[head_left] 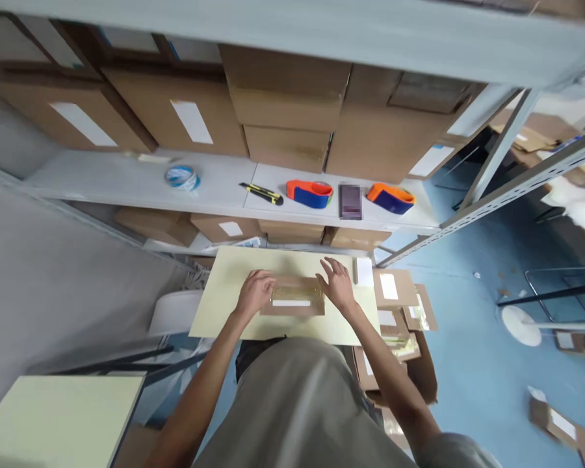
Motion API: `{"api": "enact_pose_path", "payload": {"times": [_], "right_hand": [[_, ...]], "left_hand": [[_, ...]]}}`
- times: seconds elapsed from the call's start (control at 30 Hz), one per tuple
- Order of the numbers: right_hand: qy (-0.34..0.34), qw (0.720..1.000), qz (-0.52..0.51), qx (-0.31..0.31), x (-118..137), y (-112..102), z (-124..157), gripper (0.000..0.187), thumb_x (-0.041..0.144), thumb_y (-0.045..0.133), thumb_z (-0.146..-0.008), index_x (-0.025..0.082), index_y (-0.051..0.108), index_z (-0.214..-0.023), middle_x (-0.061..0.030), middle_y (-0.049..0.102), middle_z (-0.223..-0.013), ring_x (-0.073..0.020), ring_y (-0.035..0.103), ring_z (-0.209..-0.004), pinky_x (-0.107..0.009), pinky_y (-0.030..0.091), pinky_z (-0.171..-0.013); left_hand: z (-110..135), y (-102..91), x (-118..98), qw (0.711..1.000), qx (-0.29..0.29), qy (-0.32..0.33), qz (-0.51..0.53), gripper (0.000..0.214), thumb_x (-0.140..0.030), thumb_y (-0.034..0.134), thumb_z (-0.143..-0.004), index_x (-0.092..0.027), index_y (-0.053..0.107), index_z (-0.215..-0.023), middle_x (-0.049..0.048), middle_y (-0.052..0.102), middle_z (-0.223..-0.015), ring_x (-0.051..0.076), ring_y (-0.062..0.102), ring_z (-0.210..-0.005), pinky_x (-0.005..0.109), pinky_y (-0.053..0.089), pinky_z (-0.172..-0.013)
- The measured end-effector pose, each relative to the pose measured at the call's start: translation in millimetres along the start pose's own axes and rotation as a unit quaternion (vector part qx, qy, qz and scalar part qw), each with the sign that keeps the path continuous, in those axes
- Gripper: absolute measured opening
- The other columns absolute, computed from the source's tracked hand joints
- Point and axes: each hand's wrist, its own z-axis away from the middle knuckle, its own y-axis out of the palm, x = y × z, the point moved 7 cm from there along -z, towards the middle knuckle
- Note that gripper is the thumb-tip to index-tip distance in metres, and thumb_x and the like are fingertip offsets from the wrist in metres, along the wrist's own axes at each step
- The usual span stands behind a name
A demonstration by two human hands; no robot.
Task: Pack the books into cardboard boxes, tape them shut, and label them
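Note:
A small brown cardboard box [292, 308] lies on the pale yellow tabletop [229, 260] in front of me. Clear tape runs over its upper face, and a white label [291, 303] shows on it. My left hand [256, 291] is closed at the box's left edge, fingers bent together against it. On the opposite side, my right hand [337, 284] is open, its fingers spread above the box's right end. Just beyond the right hand, a stack of white labels [364, 272] sits at the tabletop's far right corner.
Behind the tabletop, a shelf [219, 175] bears a tape roll [182, 177], a yellow-black utility knife [262, 194], two coloured bands and a blurred-out object. Large cartons [292, 97] stand behind them. Labelled boxes [394, 289] pile up at right; a white stool [175, 312] stands left.

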Motion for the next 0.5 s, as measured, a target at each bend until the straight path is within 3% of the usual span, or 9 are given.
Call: {"api": "enact_pose_path", "payload": {"times": [0.1,0.2,0.27,0.33,0.4,0.5], "right_hand": [[-0.051,0.994,0.015,-0.099,26.7,-64.9,-76.5,0.049,0.034,0.048,-0.112,0.011,0.055,-0.155,-0.0212,0.058,-0.158,-0.0338,0.048,-0.149,-0.049,0.041,-0.121],[-0.058,0.991,0.061,-0.107,49.7,-101.1,-155.3,0.051,0.030,0.048,-0.110,0.004,0.050,-0.154,-0.0267,0.056,-0.158,-0.0359,0.046,-0.149,-0.050,0.034,-0.123],[-0.018,0.994,0.095,-0.055,54.7,-101.8,-197.8,0.048,0.026,0.052,-0.106,-0.001,0.054,-0.146,-0.0318,0.060,-0.150,-0.0388,0.052,-0.141,-0.050,0.035,-0.120],[0.028,0.993,0.110,0.015,54.1,-92.2,-225.0,0.047,0.021,0.056,-0.103,-0.004,0.055,-0.142,-0.0342,0.065,-0.142,-0.0387,0.058,-0.136,-0.049,0.037,-0.118],[0.053,0.991,0.110,0.052,52.0,-84.9,-237.7,0.043,0.015,0.056,-0.101,-0.005,0.057,-0.139,-0.0346,0.070,-0.133,-0.0367,0.064,-0.129,-0.047,0.039,-0.115],[0.058,0.992,0.101,0.045,45.4,-82.9,-235.8,0.038,0.011,0.051,-0.103,-0.004,0.058,-0.137,-0.0335,0.073,-0.128,-0.0335,0.070,-0.122,-0.044,0.043,-0.112]], "left_hand": [[-47.3,-52.8,-43.6,0.994,-0.098,0.039,0.013,0.018,-0.015,0.065,-0.090,-0.025,0.080,-0.090,0.0079,0.078,-0.120,0.029,0.070,-0.116,0.048,0.057,-0.109],[-89.7,-104.6,-94.6,0.979,-0.181,0.082,0.046,0.015,-0.013,0.068,-0.088,-0.025,0.076,-0.084,0.0045,0.079,-0.119,0.026,0.071,-0.115,0.044,0.056,-0.109],[-109.1,-127.9,-122.3,0.970,-0.213,0.100,0.054,0.013,-0.014,0.070,-0.088,-0.025,0.075,-0.086,0.0044,0.079,-0.117,0.026,0.070,-0.116,0.043,0.056,-0.108],[-119.1,-139.6,-141.2,0.965,-0.227,0.113,0.060,0.013,-0.013,0.069,-0.089,-0.025,0.075,-0.088,0.0042,0.079,-0.117,0.025,0.070,-0.115,0.043,0.055,-0.109],[-119.9,-141.3,-150.1,0.964,-0.227,0.123,0.070,0.015,-0.011,0.068,-0.089,-0.024,0.075,-0.089,0.0042,0.080,-0.116,0.025,0.071,-0.114,0.043,0.055,-0.109],[-106.6,-131.6,-144.2,0.967,-0.210,0.111,0.097,0.016,-0.010,0.065,-0.090,-0.023,0.074,-0.091,0.0047,0.080,-0.112,0.025,0.073,-0.112,0.044,0.057,-0.108]]}}
